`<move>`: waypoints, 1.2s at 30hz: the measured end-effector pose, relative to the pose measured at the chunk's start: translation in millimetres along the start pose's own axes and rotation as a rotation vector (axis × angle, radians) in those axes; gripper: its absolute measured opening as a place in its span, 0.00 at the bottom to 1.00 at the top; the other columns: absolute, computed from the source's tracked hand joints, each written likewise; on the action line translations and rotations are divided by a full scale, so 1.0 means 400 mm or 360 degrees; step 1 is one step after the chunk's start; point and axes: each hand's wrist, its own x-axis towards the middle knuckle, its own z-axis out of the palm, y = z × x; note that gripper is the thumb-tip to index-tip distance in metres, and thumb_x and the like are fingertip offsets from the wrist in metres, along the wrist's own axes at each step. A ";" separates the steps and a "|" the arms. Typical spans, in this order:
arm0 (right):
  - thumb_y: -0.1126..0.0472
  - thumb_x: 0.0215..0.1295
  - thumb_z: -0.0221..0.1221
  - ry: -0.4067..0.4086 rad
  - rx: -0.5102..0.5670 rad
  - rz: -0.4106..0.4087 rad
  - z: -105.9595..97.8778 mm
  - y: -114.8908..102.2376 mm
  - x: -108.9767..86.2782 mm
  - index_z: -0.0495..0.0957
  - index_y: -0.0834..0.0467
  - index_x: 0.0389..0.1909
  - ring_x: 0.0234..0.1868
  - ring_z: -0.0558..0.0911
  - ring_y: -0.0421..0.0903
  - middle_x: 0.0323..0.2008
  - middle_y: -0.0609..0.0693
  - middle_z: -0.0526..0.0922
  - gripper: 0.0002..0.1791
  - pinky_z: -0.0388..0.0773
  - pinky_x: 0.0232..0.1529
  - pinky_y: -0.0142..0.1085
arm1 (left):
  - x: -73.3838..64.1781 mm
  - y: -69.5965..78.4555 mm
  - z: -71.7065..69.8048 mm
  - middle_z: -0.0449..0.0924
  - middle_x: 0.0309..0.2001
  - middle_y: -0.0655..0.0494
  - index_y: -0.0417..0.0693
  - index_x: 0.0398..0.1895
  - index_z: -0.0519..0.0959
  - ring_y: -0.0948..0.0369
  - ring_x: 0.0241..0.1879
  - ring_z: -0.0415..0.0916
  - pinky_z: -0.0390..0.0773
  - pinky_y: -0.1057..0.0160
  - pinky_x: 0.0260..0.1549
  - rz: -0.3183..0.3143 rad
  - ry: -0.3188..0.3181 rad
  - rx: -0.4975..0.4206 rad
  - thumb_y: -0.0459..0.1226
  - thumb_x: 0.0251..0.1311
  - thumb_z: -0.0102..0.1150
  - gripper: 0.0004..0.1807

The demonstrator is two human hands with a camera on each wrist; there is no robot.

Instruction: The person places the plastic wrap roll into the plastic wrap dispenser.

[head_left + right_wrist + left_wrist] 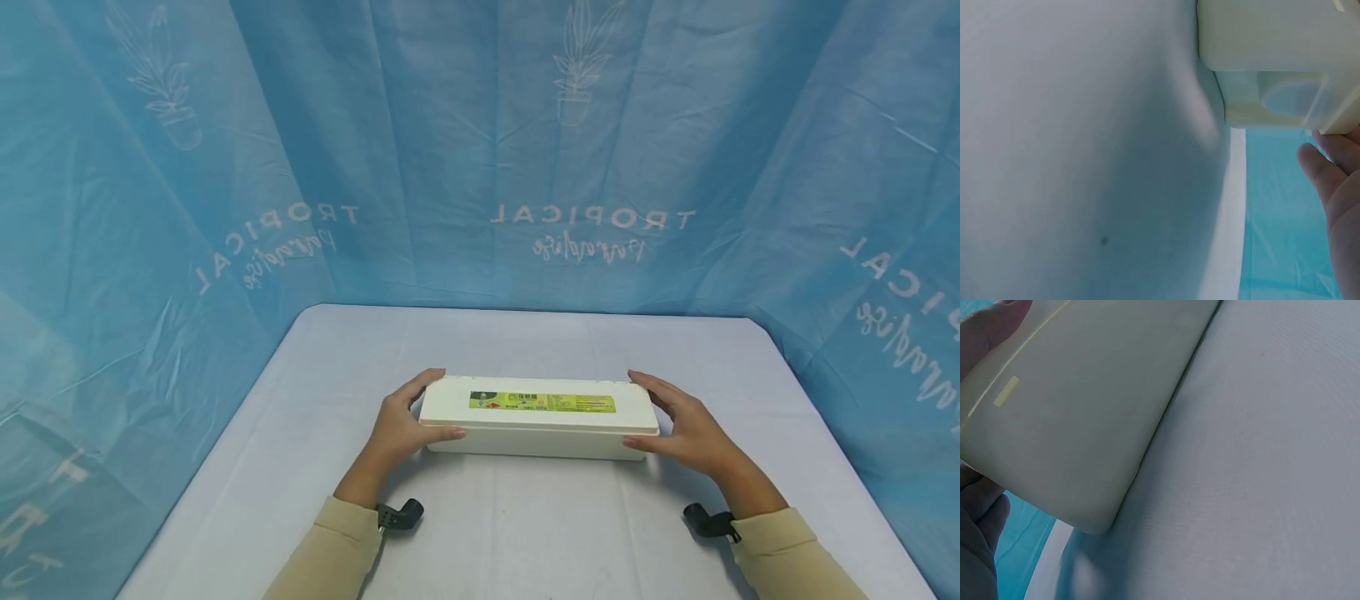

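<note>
A long white cling film box (536, 442) lies lengthwise across the table, its lid down and a yellow-green label (542, 402) on top. My left hand (396, 431) grips its left end, thumb along the front face and fingers round the back. At the opposite end my right hand (692, 427) holds it the same way. In the left wrist view the smooth front of the box (1100, 406) sits against the white cloth, with a thumb near the lid seam. The right wrist view shows the box's end (1272, 37), with a see-through part, and fingers (1322, 169) beside it.
A white cloth (555, 533) covers the table. Blue printed curtains (450, 150) hang behind the table and along both sides. A black wrist camera (401, 515) is strapped to the left wrist, and another (707, 522) to the right.
</note>
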 end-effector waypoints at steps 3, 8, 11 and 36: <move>0.53 0.50 0.84 0.0007 0.0029 -0.0029 -0.002 -0.001 -0.001 0.65 0.63 0.78 0.74 0.67 0.63 0.75 0.59 0.68 0.57 0.65 0.69 0.31 | -0.002 0.000 -0.001 0.74 0.70 0.61 0.55 0.73 0.76 0.56 0.74 0.64 0.63 0.41 0.71 -0.0004 -0.0011 -0.0009 0.55 0.33 0.91 0.57; 0.55 0.49 0.85 0.0025 0.0065 -0.0041 -0.002 -0.005 -0.003 0.66 0.63 0.78 0.74 0.68 0.63 0.75 0.59 0.68 0.57 0.64 0.68 0.27 | -0.002 0.000 -0.001 0.73 0.71 0.61 0.55 0.73 0.75 0.56 0.75 0.63 0.62 0.43 0.72 0.0002 -0.0014 -0.0031 0.53 0.32 0.92 0.57; 0.54 0.48 0.85 0.0037 0.0058 -0.0034 -0.003 -0.009 -0.005 0.66 0.62 0.78 0.73 0.68 0.63 0.75 0.58 0.68 0.57 0.64 0.68 0.28 | -0.002 0.001 -0.002 0.73 0.72 0.60 0.55 0.73 0.75 0.55 0.75 0.62 0.61 0.43 0.72 0.0006 -0.0014 -0.0044 0.51 0.32 0.93 0.57; 0.52 0.42 0.87 0.0084 -0.0096 -0.0032 0.009 -0.001 -0.019 0.66 0.59 0.78 0.74 0.69 0.58 0.75 0.54 0.70 0.61 0.63 0.69 0.27 | 0.009 0.004 -0.015 0.70 0.71 0.57 0.50 0.74 0.72 0.52 0.73 0.65 0.61 0.42 0.72 0.0047 -0.0123 -0.0092 0.46 0.30 0.94 0.60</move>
